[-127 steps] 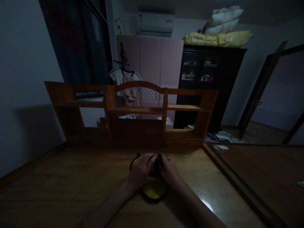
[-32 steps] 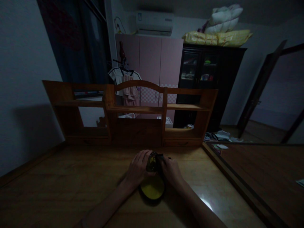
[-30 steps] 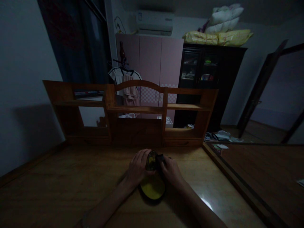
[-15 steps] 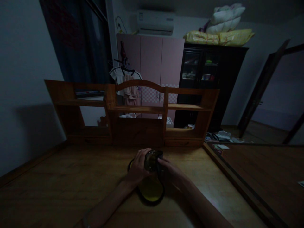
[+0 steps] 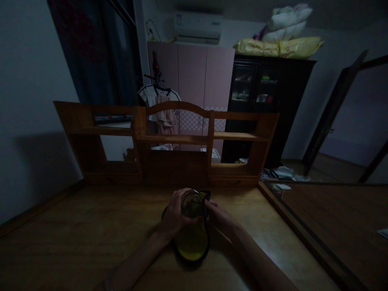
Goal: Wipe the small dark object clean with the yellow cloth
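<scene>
My left hand [image 5: 175, 214] is wrapped round a round clear glass vessel [image 5: 192, 203], perhaps a cup or jar, in front of me. Beneath it on the wooden desk lies a yellow pad [image 5: 191, 242] with a dark rim and rounded lower end. On the vessel's right, my right hand [image 5: 220, 216] pinches a raised dark-edged flap of what looks like the same pad. Part of the pad is hidden under the hands and the glass. Dim light hides the finer detail of both items.
A wooden shelf unit [image 5: 174, 139] with small drawers stands along the desk's far edge [image 5: 121, 198]. A wall [image 5: 36, 141] borders the left side. To the right, a raised wooden edge [image 5: 291, 218] separates the desk from another brown surface [image 5: 333, 210].
The flap by my right hand has moved slightly right, away from the glass, which shows more plainly. My left hand has shifted a little but keeps its grip.
</scene>
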Tool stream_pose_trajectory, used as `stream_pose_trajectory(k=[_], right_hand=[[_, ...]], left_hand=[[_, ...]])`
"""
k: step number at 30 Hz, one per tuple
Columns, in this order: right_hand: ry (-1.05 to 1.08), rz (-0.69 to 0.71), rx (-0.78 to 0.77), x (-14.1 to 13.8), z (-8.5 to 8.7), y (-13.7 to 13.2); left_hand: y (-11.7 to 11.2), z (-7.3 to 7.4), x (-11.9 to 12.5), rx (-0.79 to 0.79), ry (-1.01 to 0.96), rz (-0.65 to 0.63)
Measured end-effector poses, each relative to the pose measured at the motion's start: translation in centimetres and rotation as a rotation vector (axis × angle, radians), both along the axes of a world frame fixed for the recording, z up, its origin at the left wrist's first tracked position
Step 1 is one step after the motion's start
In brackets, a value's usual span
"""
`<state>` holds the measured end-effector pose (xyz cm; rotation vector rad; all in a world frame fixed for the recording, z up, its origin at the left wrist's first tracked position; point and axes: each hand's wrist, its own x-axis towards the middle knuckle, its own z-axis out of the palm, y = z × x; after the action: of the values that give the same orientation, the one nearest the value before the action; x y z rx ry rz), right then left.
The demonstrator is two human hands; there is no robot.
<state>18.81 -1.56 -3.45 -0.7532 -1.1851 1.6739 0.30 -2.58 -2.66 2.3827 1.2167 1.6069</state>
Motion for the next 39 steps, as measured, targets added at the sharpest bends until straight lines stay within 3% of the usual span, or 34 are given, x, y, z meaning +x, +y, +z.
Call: stream_pose_trajectory(k=[5,10,16,28,39], right_hand=[[0.032,-0.004,-0.058,0.1,0.2,0.0],[0.033,0.051,-0.017,0.4,0.9,-0.3],[-0.036,0.021,0.012,0.3,1.5,-0.7],[-0.046,0.004,0.009,0.5,0.1,0.2],[-0.091,-0.002,0.028,0.4,-0.3,0.3]], left_hand=[[0.1,0.0,0.0,0.032,0.018,0.006],[0.2,-0.1,0.0,0.054,0.085,0.024],[0.7,-0.6,-0.4,0.112,0.225,0.038],[1.2,-1.3,-0.6,0.185,0.272,0.09],[0.6,-0.6,-0.2,-0.203,-0.03,0.029]])
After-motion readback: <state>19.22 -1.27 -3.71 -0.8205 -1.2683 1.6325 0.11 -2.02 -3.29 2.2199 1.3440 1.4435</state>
